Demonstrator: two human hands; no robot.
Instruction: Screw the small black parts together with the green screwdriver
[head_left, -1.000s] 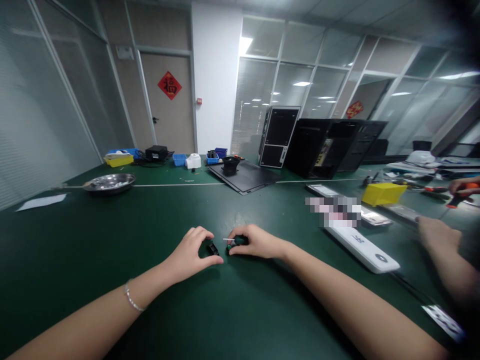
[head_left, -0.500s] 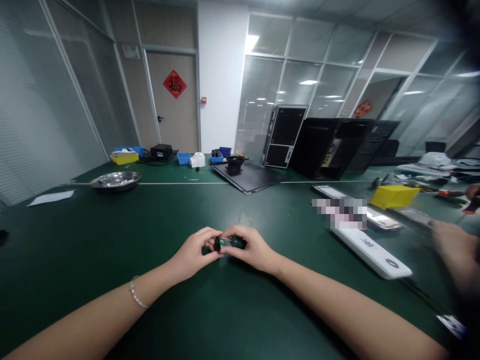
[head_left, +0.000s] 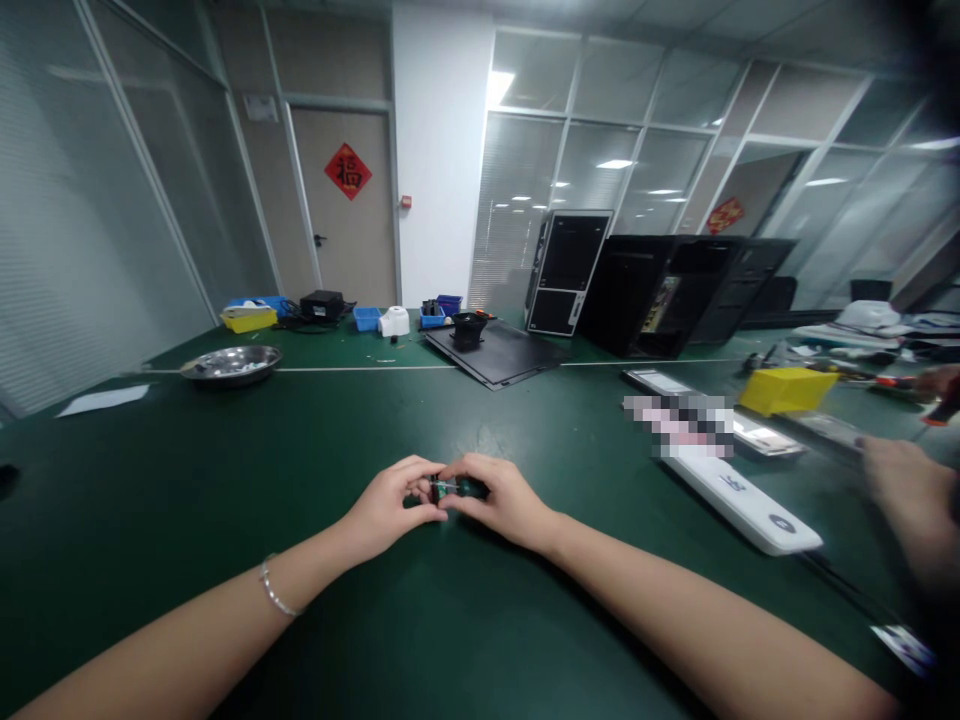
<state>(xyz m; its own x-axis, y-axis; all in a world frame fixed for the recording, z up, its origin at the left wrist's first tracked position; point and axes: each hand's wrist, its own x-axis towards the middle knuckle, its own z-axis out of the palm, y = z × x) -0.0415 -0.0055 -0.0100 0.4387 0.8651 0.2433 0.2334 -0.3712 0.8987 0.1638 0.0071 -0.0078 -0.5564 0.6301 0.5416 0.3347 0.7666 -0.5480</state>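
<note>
Both my hands meet low over the middle of the green table. My left hand [head_left: 394,503], a bracelet on its wrist, pinches a small black part with a green circuit board [head_left: 442,488]. My right hand [head_left: 510,500] is closed around a dark-handled tool, seemingly a small screwdriver [head_left: 472,487], whose thin metal shaft points left across the board. Fingertips of both hands nearly touch. The fingers partly cover the board and the tool, so fine details are hidden.
A white power strip [head_left: 750,500] lies to the right, near a yellow bin [head_left: 789,390] and a co-worker's blurred hand [head_left: 907,490]. A metal bowl [head_left: 234,366] sits at left. Black panel [head_left: 499,358] and computer cases [head_left: 637,300] stand farther back.
My right hand has shifted very slightly left, and the board between my fingers appears tilted a little differently. My left hand stays in place.
</note>
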